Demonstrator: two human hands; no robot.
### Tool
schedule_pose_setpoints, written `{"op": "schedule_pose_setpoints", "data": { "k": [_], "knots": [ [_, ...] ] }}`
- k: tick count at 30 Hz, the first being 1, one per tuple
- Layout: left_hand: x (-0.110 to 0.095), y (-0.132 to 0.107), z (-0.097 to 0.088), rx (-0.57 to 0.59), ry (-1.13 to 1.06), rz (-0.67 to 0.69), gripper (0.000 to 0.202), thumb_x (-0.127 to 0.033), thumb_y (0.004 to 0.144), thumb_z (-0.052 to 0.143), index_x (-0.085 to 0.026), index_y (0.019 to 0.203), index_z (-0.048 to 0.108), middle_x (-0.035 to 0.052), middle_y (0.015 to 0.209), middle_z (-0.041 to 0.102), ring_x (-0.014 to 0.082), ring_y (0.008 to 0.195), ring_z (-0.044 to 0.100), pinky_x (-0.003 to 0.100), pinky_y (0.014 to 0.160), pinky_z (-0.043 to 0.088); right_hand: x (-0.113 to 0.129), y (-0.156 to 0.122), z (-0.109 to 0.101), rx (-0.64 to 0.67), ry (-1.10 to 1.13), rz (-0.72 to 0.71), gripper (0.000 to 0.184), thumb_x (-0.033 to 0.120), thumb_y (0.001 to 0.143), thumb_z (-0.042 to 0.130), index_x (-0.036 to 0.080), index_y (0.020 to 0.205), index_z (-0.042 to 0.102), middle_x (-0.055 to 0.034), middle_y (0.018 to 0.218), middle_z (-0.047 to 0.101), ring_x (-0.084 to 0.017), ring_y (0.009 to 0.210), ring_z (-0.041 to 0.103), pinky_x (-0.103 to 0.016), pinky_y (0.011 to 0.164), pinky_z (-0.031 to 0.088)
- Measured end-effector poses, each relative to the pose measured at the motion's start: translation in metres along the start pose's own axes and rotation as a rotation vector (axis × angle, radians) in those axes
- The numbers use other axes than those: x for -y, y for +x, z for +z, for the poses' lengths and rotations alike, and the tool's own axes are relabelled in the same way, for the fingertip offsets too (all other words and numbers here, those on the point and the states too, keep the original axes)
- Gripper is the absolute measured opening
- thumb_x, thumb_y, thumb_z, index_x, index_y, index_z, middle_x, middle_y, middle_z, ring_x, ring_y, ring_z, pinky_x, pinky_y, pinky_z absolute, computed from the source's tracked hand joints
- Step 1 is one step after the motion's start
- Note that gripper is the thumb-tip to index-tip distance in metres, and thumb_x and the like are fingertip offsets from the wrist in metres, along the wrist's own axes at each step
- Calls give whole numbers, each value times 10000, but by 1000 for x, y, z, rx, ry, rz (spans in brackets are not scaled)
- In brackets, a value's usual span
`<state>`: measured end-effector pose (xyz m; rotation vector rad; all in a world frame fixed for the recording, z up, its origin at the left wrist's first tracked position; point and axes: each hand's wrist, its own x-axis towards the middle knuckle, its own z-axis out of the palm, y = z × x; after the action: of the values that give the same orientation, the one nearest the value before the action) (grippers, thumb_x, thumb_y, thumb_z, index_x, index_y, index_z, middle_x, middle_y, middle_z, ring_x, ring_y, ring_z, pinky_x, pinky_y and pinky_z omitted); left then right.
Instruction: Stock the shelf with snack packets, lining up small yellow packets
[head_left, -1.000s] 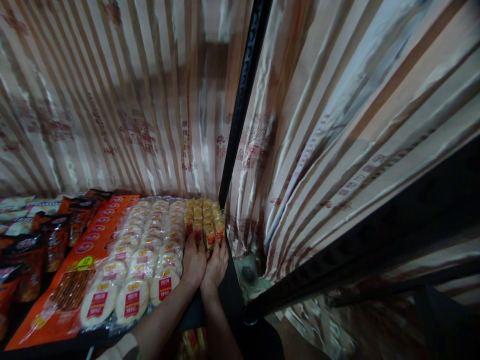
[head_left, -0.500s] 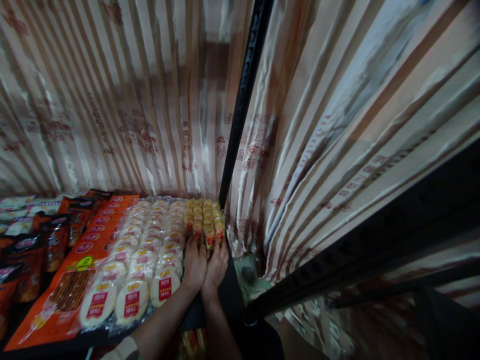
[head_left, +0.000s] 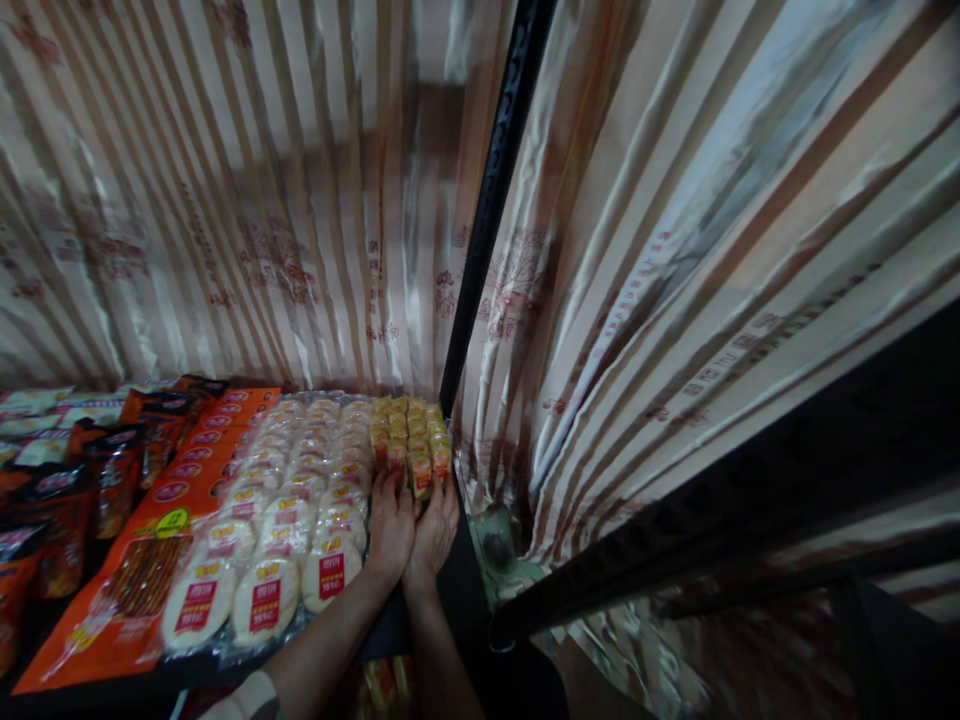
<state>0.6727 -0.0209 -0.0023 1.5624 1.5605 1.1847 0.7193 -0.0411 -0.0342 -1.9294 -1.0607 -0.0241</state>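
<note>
My left hand (head_left: 390, 528) and my right hand (head_left: 436, 530) lie side by side on a dark shelf (head_left: 390, 632), palms down. Their fingertips press against the near end of a block of small yellow and red snack packets (head_left: 409, 440) stacked in the shelf's right corner. The fingers of both hands are close together and slightly curled around the front packets. Whether the packets are gripped or only pushed is unclear. Left of my left hand lie rows of round white cakes in clear wrap with red labels (head_left: 285, 530).
A long orange packet (head_left: 161, 530) and dark snack bags (head_left: 45, 510) fill the shelf's left part. A black upright post (head_left: 491, 200) stands at the shelf's right corner. Striped beige curtain (head_left: 675, 250) hangs behind and to the right. A black rail (head_left: 675, 520) crosses at the right.
Both hands stay at the yellow packets with almost no movement. The view has shifted very slightly.
</note>
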Motion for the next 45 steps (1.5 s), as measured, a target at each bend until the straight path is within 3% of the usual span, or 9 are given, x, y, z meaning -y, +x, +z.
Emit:
{"op": "schedule_pose_setpoints", "data": {
  "k": [5,12,18,23,28,35,38,41,45],
  "knots": [
    [0,-1,0,-11,-6,9,304,-194,814,383,-131,1040,578,133,1232,533,219,1236,441,396,1094,306,2,1,-2,-20,5,21,494,158,785,354,130,1256,498,-173,1313,468,-275,1229,379,-424,934,369],
    [-6,-3,-3,-11,-10,25,278,-158,798,392,-165,1014,567,113,1213,533,221,1225,441,426,1089,312,5,3,-5,-52,30,-4,470,160,781,375,150,1231,509,-170,1300,457,-278,1222,367,-437,954,345],
    [-10,-11,-4,-49,-22,28,290,-170,799,371,-138,1023,553,139,1178,531,234,1175,472,426,1057,352,8,2,-11,-42,89,22,371,177,768,425,177,1111,566,-140,1170,504,-266,1092,442,-394,904,364],
    [-5,-16,-9,77,-26,40,312,-199,795,404,-136,1059,557,132,1185,537,224,1160,488,400,1059,351,7,2,-13,-17,122,11,352,174,752,430,165,1066,589,-124,1086,526,-250,1044,463,-369,891,366],
    [-8,-29,-17,64,-39,44,294,-205,785,418,-167,1037,565,114,1150,561,223,1116,517,418,1023,387,6,2,-12,-45,139,-6,358,179,732,421,171,1036,608,-114,1053,536,-249,1042,465,-378,893,363],
    [-5,-74,-54,128,-83,202,302,-200,837,364,-189,1042,585,111,1094,592,209,1065,545,388,953,448,14,2,-21,-73,189,1,326,196,758,385,147,987,612,-132,1051,563,-249,1056,478,-431,947,337],
    [7,-101,-76,246,-38,205,349,-162,853,337,-184,1104,578,111,1129,592,199,1085,544,380,965,447,18,0,-25,-85,252,-7,314,204,761,381,135,975,600,-131,1020,574,-226,997,516,-405,911,389],
    [26,-127,-100,374,2,233,358,-153,869,327,-193,1092,604,103,1159,599,186,1109,544,362,977,449,24,-6,-28,-73,385,60,311,242,788,391,119,1008,572,-141,1046,550,-184,893,556,-329,772,466],
    [45,-151,-139,527,61,339,355,-134,843,359,-204,1046,642,100,1266,569,194,1182,515,345,993,439,38,-20,-35,19,568,93,297,292,812,429,140,1047,528,-90,984,581,-129,773,593,-279,710,492]
  ]
}}
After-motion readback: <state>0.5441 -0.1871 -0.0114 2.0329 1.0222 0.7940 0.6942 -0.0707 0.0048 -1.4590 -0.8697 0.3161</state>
